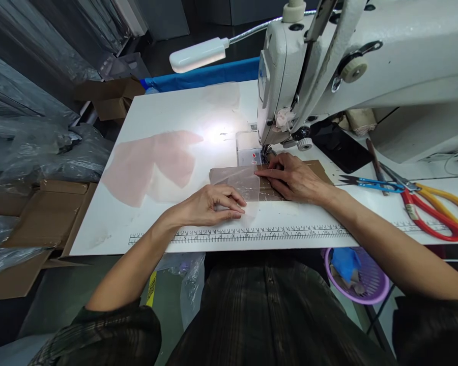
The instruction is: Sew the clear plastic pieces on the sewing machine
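A sheer pale fabric piece [248,185] lies over brown cardboard [317,169] in front of the sewing machine's presser foot [265,152]. My left hand [217,204] pinches the near left edge of this fabric, thumb and curled fingers close together. Just by the presser foot, my right hand [295,178] rests on the fabric and cardboard, index finger stretched left and fingers apart. The needle area is partly hidden by the right hand. Pink sheer fabric pieces [137,165] lie flat on the white table [110,231] at left.
A white sewing machine [389,56] fills the right rear, its lamp [198,55] lit. Blue-handled snips [377,184], scissors [416,213] and a black phone [341,145] lie right. A printed ruler [229,235] lines the front edge; a purple basket [381,290] stands below.
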{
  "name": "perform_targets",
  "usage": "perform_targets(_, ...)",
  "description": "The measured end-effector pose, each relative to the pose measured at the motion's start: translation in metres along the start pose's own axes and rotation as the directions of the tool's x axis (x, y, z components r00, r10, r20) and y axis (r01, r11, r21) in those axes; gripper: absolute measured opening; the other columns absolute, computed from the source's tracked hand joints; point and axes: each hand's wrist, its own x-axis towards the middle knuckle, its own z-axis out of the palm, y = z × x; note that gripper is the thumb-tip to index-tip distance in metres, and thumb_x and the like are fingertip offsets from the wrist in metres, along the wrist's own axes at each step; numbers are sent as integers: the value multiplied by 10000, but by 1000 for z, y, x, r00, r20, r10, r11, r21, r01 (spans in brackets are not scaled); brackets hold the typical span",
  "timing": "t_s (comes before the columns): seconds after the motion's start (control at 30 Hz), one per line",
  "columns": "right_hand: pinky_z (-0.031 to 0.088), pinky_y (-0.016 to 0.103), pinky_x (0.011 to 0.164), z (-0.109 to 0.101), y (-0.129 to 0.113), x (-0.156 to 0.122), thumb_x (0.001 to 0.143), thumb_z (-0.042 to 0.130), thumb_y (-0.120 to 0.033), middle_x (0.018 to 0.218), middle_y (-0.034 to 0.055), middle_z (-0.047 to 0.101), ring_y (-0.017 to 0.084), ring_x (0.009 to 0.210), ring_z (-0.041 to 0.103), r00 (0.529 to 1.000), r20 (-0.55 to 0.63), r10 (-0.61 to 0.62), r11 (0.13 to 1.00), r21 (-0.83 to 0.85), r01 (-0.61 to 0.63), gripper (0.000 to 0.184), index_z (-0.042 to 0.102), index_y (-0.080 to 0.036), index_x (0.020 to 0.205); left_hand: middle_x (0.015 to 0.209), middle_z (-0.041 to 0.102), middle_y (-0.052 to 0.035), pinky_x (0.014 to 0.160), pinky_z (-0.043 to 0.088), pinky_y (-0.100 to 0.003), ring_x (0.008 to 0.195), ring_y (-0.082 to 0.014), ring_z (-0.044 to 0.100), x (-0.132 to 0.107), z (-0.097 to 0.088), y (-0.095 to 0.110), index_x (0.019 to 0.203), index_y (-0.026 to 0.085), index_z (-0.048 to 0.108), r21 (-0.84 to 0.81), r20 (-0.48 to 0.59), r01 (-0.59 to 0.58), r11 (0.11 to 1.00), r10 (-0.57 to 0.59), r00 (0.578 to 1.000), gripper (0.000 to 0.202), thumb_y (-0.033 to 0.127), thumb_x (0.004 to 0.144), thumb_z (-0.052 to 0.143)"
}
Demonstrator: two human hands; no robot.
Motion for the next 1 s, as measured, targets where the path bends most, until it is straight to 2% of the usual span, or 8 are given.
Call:
perform_targets(0.23, 497, 465, 888, -2, 0, -2, 996, 480, -297, 1138, 147, 613, 276, 1025, 556, 1000, 5, 8, 1000, 1, -8, 378, 710, -268, 1295, 935, 772, -69, 739, 612, -290, 843, -165, 728, 3, -1, -1, 840, 245, 816, -116, -49, 22, 993, -28, 998, 72, 313, 820, 801)
perform_targets(0.4, 503, 462, 877, -3, 1, -3, 1006, 457, -331, 1127, 133, 611, 270, 1014, 555, 1000, 15, 20, 1000, -10, -20, 387, 707, -275, 1296, 1004, 779, -82, 723, 599, -275, 854, -158, 726, 2, -3, 0, 901, 220, 792, -64, 20, 70, 995, -69, 997, 181, 347, 930, 666)
perform_targets(0.5, 507, 471, 890, -3, 0, -2, 1009, 453, -356, 1136, 136, 610, 276, 1026, 555, 999, 24, 34, 999, -18, -33, 392, 704, -279, 1300, 987, 772, -76, 728, 595, -275, 854, -150, 719, 2, 4, -4, 953, 196, 746, 23, -192, 21, 1000, -17, 981, 206, 334, 964, 594)
perform_targets(0.57, 506, 471, 896, -2, 0, -2, 1007, 453, -353, 1134, 138, 612, 278, 1027, 556, 999, 23, 45, 999, -22, -44, 393, 700, -287, 1305, 953, 765, -71, 686, 588, -276, 811, -144, 705, 3, 10, -8, 969, 187, 707, 182, -343, -37, 983, 99, 934, 180, 296, 960, 563)
perform_targets(0.6, 505, 470, 895, -2, -1, -2, 1007, 452, -349, 1132, 139, 613, 279, 1026, 557, 999, 20, 46, 999, -24, -46, 393, 699, -288, 1306, 921, 760, -63, 667, 584, -278, 784, -143, 695, 3, 13, -11, 958, 188, 689, 275, -350, -74, 959, 171, 921, 157, 267, 949, 553)
perform_targets(0.7, 500, 472, 883, -2, -3, -2, 1009, 443, -340, 1134, 149, 615, 287, 1033, 557, 999, 2, 48, 998, -36, -48, 398, 705, -256, 1297, 812, 737, -34, 673, 586, -303, 731, -146, 673, 6, 20, -15, 925, 199, 662, 460, -179, -223, 860, 335, 925, 126, 188, 913, 537)
perform_targets(0.8, 494, 467, 879, -3, -6, -2, 1012, 434, -337, 1156, 161, 619, 291, 1057, 557, 997, -5, 72, 997, -35, -72, 420, 673, -224, 1339, 901, 757, -65, 744, 599, -345, 809, -169, 701, 8, 23, -14, 963, 201, 677, 496, -66, -318, 808, 400, 914, 136, 183, 935, 546)
perform_targets(1.0, 471, 446, 860, -8, -11, -4, 986, 467, -263, 1141, 128, 647, 275, 1036, 573, 999, 42, 24, 1000, -14, -23, 383, 702, -274, 1288, 1171, 739, -153, 825, 623, -398, 1016, -225, 728, 7, 32, -8, 1066, 170, 684, 595, -103, -366, 716, 519, 848, 168, 156, 957, 556)
